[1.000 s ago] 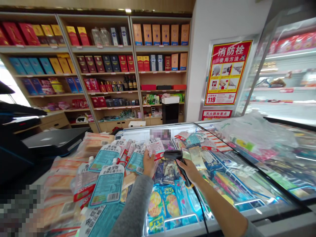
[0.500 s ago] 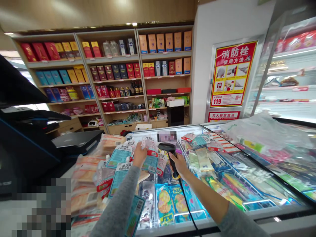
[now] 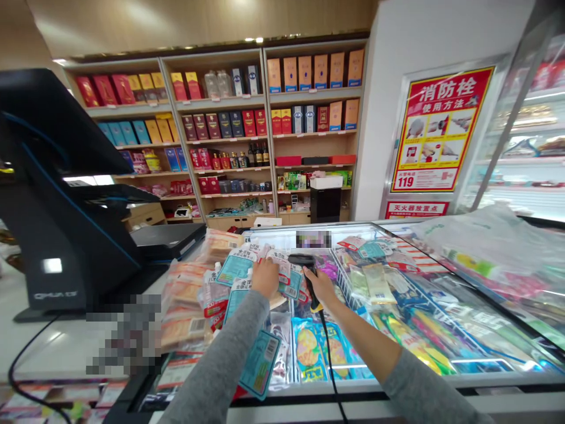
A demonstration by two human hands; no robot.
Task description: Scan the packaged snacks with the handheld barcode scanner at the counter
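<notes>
My right hand (image 3: 321, 290) is wrapped round the handle of a black corded barcode scanner (image 3: 302, 259), its head pointing left above the pouches. Beside it, my left hand (image 3: 265, 278) has its fingers bent on a spouted drink pouch (image 3: 281, 262) with a pale top; its fingertips are partly hidden. A teal pouch with a barcode (image 3: 292, 288) lies between the two hands, close under the scanner. More teal pouches (image 3: 237, 266) are heaped left of my left hand, on a glass-topped freezer. Another teal pouch (image 3: 261, 364) rests below my left forearm, near the front edge.
Clear bags of tan flat food (image 3: 188, 325) are piled left of the pouches. A checkout terminal (image 3: 53, 235) stands at far left. The scanner's cord (image 3: 329, 359) hangs over the freezer's front. A large plastic bag (image 3: 481, 235) lies at right. Shelves of boxes (image 3: 225, 125) stand behind.
The view has swung left, so everything sits farther right and more of the terminal shows. The pouch at my left hand has tilted and lowered. My right hand keeps the scanner beside it.
</notes>
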